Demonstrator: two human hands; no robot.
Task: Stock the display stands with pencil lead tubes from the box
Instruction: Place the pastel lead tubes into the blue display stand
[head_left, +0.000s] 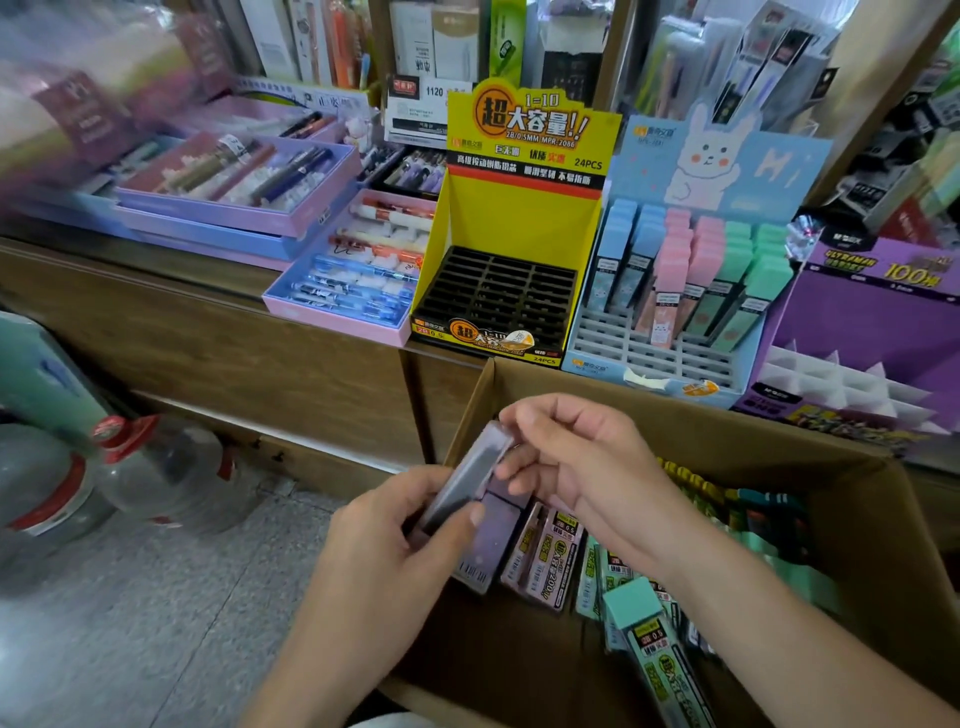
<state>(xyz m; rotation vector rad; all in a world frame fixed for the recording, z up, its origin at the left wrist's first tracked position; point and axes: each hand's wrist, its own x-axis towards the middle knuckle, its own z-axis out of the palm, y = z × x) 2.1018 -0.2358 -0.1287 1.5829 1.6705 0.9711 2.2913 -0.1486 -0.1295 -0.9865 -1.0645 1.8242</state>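
Left hand (384, 545) grips a stack of lilac plastic lead tubes (493, 551), right hand (571, 467) pinches the top one — best lifted off straight, bound for the purple cardboard stand (857, 332) at two o'clock.

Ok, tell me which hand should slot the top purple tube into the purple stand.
Right, probably. The right hand pinches the top purple tube at its upper end, and the purple stand sits on that side; the left hand grips the tubes underneath.

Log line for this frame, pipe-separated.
left hand: grips purple tubes | right hand: pinches them | above box | yellow stand: empty | blue stand: partly stocked
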